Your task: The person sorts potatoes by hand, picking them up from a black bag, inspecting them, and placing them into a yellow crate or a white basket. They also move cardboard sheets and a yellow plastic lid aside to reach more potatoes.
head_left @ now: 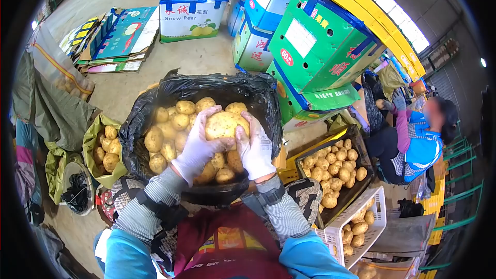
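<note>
Both my hands wear pale gloves and hold one large potato between them, above a basket lined with black plastic. My left hand grips its left side, fingers wrapped round it. On the other side my right hand presses fingers and thumb against the potato. Beneath them many loose potatoes lie in the lined basket, partly hidden by my hands and wrists.
Left stands a green sack of potatoes beside a white bucket. Right are a potato-filled crate and a white plastic crate. Stacked green cartons rise ahead. Flattened cardboard lies far left. A co-worker sits at right.
</note>
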Available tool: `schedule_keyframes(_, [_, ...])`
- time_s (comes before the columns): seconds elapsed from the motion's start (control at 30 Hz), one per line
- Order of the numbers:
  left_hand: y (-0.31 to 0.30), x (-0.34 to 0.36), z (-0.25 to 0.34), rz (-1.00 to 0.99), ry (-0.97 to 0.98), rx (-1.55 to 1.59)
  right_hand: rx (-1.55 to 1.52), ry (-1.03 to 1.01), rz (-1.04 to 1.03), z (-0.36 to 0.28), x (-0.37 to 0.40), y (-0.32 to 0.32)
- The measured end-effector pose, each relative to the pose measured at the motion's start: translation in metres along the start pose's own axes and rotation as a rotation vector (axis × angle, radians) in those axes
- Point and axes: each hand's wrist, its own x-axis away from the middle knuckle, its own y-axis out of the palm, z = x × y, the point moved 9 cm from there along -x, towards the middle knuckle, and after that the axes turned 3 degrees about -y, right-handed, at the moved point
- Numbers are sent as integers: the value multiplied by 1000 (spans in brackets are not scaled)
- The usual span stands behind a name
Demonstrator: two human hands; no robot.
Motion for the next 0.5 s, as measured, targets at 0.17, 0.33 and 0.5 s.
schedule_keyframes(0.17, [2,4,20,-30,277,-481,-195,417,-92,61,15,16])
schedule_keyframes(0.33, [-7,0,11,40,125,-121,-695,347,24,70,17,25])
schedule_keyframes(0.5, [1,3,34,-8,496,-393,-1016,684,-121,42,36,39])
